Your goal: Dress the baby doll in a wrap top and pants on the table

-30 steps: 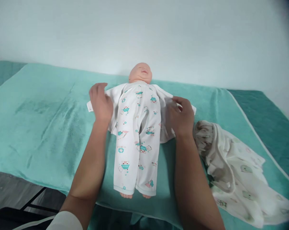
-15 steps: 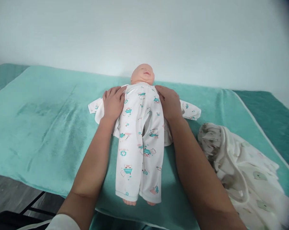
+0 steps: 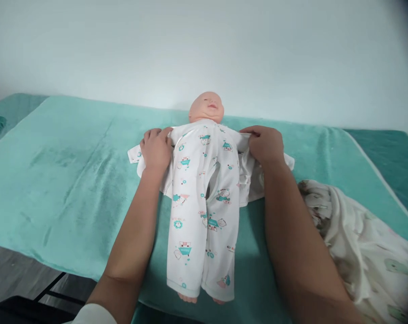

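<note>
Your right hand (image 3: pixel 266 145) brings thumb and forefinger together on the edge of a white, long-sleeved cotton top (image 3: pixel 253 184) at the doll's shoulder, the other fingers curled in; your left hand (image 3: pixel 156 149) rests with fingers bent over the same top at the opposite shoulder, half closed, though whether it grips the cloth or merely presses on it you cannot tell from here.

Between them, a smooth pink plastic baby doll (image 3: pixel 206 107) lies on its back on a teal plush cover (image 3: pixel 72 189), head toward the pale wall (image 3: pixel 204 45), bare toes showing past the hems of a white cotton two-legged garment (image 3: pixel 193 202) printed with teal boats and small figures; the top spreads out beneath and beside it, a sleeve end showing beyond each of your hands; whether the doll's arms fill those sleeves cannot be made out.

Near your right forearm, partly behind it, sits a crumpled white fabric bundle (image 3: pixel 369 252) with green animal prints.

The likeliest trouble, in our judgement, is uneven tension: a harder pull from your right hand could twist the doll or drag it sideways across the plush; a thin pinch could let the cotton slip; fabric bunched under the back could snag; and a wide sweep of your right elbow could catch the bundle.
</note>
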`<action>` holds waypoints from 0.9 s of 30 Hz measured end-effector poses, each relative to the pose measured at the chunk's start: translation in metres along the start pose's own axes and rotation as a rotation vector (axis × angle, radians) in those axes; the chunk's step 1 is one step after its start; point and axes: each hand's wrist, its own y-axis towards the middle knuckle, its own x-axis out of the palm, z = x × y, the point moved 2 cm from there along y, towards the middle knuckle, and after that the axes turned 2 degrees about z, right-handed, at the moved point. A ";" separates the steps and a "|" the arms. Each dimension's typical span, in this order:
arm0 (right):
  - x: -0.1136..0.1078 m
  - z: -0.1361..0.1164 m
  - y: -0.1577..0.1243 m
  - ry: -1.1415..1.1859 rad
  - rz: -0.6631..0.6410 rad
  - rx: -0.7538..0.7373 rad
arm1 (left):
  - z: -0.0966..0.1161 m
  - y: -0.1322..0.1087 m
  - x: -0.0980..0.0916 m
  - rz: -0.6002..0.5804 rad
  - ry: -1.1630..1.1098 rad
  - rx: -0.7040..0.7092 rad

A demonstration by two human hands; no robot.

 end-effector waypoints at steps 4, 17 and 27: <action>-0.001 -0.008 -0.009 0.064 0.127 -0.132 | 0.002 -0.002 -0.003 -0.027 -0.019 0.047; 0.005 -0.075 -0.050 0.632 -0.205 -0.342 | 0.007 -0.004 -0.002 -0.083 0.021 0.101; 0.004 -0.046 -0.030 0.368 -0.085 -0.179 | -0.001 -0.007 -0.005 -0.062 0.054 0.030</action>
